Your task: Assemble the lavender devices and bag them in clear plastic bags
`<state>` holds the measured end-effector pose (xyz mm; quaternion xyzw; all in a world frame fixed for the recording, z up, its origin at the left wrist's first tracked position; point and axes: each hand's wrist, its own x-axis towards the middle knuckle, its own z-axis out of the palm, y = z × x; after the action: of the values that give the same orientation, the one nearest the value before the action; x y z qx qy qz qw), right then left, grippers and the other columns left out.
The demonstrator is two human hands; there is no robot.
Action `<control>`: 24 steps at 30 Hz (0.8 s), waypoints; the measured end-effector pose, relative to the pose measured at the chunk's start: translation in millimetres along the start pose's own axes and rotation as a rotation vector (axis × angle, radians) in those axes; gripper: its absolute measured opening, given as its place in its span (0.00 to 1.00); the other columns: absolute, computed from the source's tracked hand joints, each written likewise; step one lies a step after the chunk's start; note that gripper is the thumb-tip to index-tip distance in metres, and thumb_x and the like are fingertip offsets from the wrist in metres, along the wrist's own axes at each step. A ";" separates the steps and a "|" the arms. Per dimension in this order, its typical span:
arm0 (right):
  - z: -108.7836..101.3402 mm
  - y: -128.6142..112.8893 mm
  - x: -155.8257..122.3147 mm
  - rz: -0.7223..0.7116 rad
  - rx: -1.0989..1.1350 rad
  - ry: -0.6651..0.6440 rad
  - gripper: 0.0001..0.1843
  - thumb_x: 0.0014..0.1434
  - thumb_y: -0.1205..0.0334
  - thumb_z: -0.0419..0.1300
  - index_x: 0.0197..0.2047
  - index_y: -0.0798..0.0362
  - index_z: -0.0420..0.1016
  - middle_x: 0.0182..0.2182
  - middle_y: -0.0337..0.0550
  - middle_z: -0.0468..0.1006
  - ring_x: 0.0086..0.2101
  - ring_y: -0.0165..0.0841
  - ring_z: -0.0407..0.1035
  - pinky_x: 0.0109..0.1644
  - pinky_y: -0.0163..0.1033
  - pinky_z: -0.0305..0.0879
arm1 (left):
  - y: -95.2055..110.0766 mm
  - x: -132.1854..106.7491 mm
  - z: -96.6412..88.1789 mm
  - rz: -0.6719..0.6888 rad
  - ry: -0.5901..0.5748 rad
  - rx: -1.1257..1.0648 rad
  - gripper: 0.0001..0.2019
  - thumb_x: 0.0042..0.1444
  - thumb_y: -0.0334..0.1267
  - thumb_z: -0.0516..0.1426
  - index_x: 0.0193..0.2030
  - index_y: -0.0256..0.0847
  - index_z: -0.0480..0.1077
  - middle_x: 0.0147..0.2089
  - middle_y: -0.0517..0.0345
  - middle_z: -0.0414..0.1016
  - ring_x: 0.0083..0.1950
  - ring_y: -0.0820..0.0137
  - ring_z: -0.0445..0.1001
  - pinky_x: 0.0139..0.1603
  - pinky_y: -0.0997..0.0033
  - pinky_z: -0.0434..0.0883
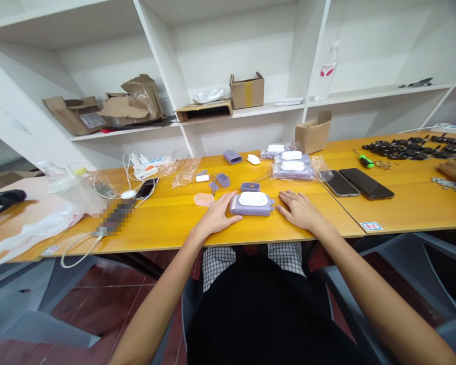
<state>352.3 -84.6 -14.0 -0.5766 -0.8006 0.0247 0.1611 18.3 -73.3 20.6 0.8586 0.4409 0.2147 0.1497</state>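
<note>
Two hands out: your left hand (217,217), thumb and fingers apart, touches the 9 o'clock end of that lavender plastic box with white oval top (252,205), at your 12; right hand (299,210) just chills, fingers spread, near 3 o'clock.

Lettering and signs: no word or number can be read with certainty. A sticker (371,226) with a blue border, on the front edge of the worktop (319,223) at right, bears marks too blurred to decipher; a second tag (50,250), on the edge at left, is likewise illegible. The bottle (329,83) on the shelf (380,94) wears a white label (328,70) with red-pink shapes and unclear lettering. The carton (66,115) carries a label (92,120) of indistinct print; the white bag (34,235) shows small, unreadable red characters.
</note>
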 end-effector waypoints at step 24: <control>1.5 -15.2 -3.5 0.126 -0.062 -0.151 0.39 0.75 0.43 0.36 0.79 0.55 0.55 0.79 0.51 0.50 0.77 0.50 0.43 0.77 0.70 0.38 | -24.3 -6.7 6.0 -0.097 -0.151 0.245 0.32 0.73 0.45 0.41 0.80 0.35 0.51 0.82 0.43 0.48 0.84 0.58 0.44 0.82 0.50 0.46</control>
<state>338.9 -92.8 -12.8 -0.6271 -0.7729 0.0534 0.0806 1.0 -65.4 3.0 0.8618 0.4922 0.0865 0.0869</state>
